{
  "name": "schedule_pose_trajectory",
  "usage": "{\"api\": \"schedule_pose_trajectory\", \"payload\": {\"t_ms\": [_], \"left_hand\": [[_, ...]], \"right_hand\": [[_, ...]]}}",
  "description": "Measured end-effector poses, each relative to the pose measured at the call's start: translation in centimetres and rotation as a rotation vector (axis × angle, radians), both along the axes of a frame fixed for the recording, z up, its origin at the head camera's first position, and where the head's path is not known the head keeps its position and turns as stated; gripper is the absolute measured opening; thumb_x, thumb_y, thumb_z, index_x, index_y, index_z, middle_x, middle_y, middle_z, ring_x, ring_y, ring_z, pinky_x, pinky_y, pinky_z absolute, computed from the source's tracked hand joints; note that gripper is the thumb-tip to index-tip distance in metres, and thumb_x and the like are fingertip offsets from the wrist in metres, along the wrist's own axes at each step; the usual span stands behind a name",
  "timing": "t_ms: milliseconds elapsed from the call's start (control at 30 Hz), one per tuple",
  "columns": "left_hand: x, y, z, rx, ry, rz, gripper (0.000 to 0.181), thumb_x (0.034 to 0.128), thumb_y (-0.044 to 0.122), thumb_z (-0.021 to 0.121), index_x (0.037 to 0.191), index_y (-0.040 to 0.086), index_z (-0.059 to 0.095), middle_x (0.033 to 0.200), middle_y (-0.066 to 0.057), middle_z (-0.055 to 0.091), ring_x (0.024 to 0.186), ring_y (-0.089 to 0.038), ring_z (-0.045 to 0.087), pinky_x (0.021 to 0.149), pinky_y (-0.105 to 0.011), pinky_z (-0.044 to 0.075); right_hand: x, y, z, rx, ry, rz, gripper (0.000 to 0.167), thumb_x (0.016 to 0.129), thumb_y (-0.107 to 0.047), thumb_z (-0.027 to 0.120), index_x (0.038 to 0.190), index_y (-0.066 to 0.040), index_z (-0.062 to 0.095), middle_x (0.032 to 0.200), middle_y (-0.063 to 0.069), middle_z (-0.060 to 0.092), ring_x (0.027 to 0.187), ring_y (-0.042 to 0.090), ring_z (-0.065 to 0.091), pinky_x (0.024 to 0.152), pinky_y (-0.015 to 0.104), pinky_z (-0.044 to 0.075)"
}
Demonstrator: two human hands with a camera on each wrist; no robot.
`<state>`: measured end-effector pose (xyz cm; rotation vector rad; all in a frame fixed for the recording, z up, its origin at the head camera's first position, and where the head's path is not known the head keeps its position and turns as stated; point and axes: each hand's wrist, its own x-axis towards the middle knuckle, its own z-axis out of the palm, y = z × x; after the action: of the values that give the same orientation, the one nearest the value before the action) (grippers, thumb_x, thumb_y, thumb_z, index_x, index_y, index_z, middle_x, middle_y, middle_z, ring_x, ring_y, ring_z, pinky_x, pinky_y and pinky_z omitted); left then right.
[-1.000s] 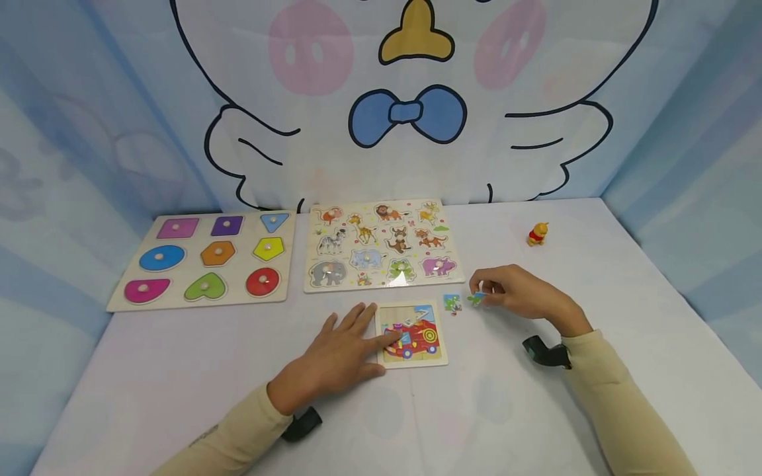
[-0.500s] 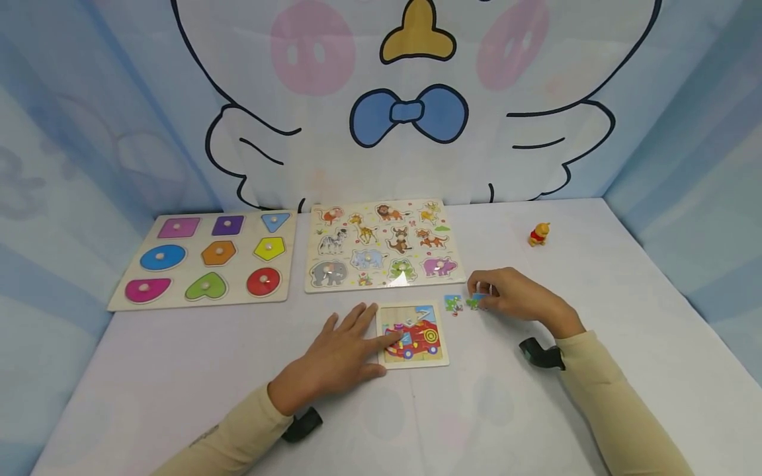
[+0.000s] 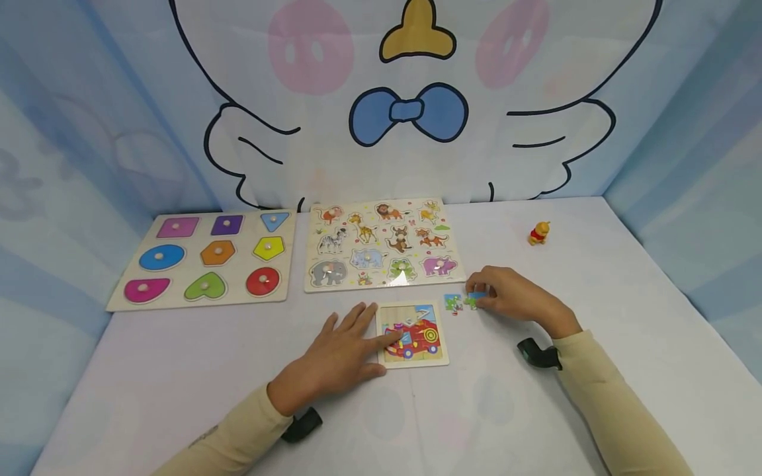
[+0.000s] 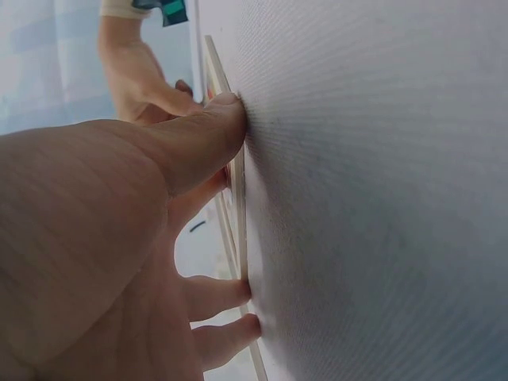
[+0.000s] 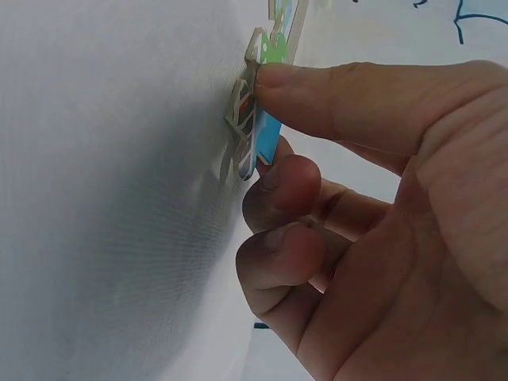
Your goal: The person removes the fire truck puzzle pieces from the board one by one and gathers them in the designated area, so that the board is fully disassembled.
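Observation:
The left hand (image 3: 339, 354) lies spread at the left edge of a small framed puzzle (image 3: 437, 362) with a red vehicle picture, its index finger resting on the picture. In the left wrist view the thumb and fingers of the left hand (image 4: 119, 230) touch the board's edge. With thumb and fingers, the right hand (image 3: 518, 294) pinches a green and blue puzzle piece (image 3: 473, 301) just right of another piece (image 3: 453, 303) on the table. The right wrist view shows the right hand's (image 5: 381, 182) thumb on that piece (image 5: 268, 131), held close to the tabletop.
A shapes board (image 3: 232, 289) lies at the back left, and an animal board (image 3: 381, 235) stands beside it at the back middle. A small red and yellow bear figure (image 3: 538, 233) is at the back right. A patterned curtain (image 3: 405, 172) hangs behind the table.
The right hand has moved slightly left with its piece, closer to the other loose piece. The left hand has stayed in place on the small puzzle.

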<state>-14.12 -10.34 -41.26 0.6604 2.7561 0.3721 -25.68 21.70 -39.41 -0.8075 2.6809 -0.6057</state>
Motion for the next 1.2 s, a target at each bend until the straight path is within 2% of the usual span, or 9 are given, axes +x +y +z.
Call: {"api": "schedule_pose_trajectory", "payload": {"t_ms": [200,767,1200], "left_hand": [[-0.02,-0.02,-0.01,-0.002,-0.003,-0.002,0.059,0.0944,0.043,0.072,0.15,0.034,0.053,0.167,-0.014,0.024,0.154,-0.037,0.018,0.117,-0.068,0.019],[-0.02,0.02,-0.06,-0.003,-0.012,0.005,0.06,0.0944,0.043,0.072,0.151,0.036,0.052,0.167,-0.014,0.024,0.154,-0.037,0.016,0.118,-0.067,0.018],[0.06,0.03,-0.09,-0.013,0.003,0.0,0.06,0.0943,0.044,0.072,0.15,0.036,0.052,0.167,-0.015,0.025,0.154,-0.037,0.017,0.117,-0.068,0.02]], "right_hand": [[0.05,-0.15,-0.16,0.003,0.006,0.002,0.02,0.09,-0.003,0.075,0.109,-0.006,0.07,0.093,0.002,0.062,0.087,0.022,0.054,0.079,0.039,0.05],[0.16,-0.31,-0.04,0.021,0.003,-0.009,0.022,0.091,-0.004,0.075,0.113,-0.005,0.071,0.098,0.004,0.065,0.09,0.023,0.056,0.084,0.043,0.052],[0.0,-0.31,-0.16,0.025,-0.004,-0.012,0.019,0.091,-0.003,0.074,0.11,-0.005,0.07,0.095,0.004,0.062,0.089,0.023,0.055,0.081,0.041,0.05]]}}
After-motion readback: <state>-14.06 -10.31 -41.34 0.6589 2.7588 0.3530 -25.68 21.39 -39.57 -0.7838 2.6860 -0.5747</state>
